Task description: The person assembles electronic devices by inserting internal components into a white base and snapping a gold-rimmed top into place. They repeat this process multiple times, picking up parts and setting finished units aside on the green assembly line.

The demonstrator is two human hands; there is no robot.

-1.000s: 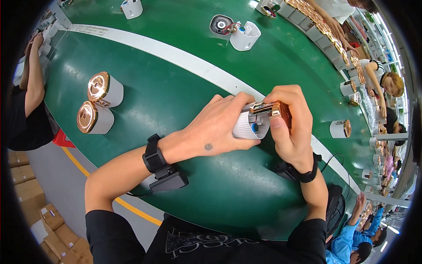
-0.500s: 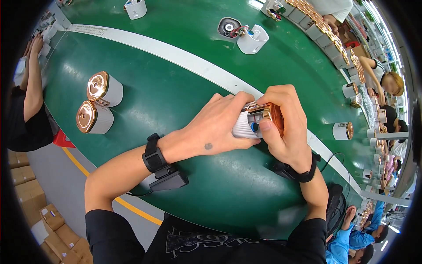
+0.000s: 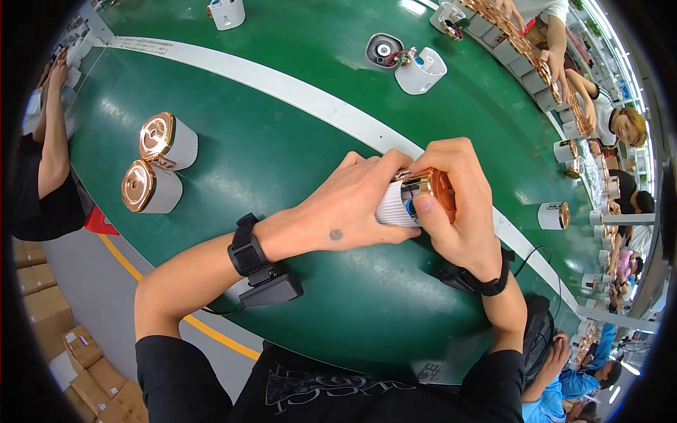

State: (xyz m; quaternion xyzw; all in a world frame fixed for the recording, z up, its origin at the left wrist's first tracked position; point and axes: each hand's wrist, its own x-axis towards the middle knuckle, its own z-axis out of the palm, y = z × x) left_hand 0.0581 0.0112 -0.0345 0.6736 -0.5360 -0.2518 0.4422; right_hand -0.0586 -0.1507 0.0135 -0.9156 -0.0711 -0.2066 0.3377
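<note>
Sitting between your two sets of fingers, the white housing [image 3: 390, 210] shows fine ribs along its side and lies tipped over, its open end turned toward your right fingers. At that end is the shiny copper-coloured lid [image 3: 443, 190], set aslant so that a gap shows between the two. In the gap you can see a small blue part [image 3: 411, 206], just to the left of your right thumb's tip.

Your left hand [image 3: 335, 204] grasps the housing: its fingers reach over the far side while the thumb lies along the near side. Your right hand [image 3: 462, 222] grips the lid, with bent fingers around its far edge and the thumb by the gap; the fingertips behind the lid are hidden.

Below your fingers is the green table [image 3: 352, 303]. Your left forearm [image 3: 194, 271] slants rightward, back of the hand up; your right forearm [image 3: 505, 317] rises more steeply, the palm facing your left fingers.
</note>
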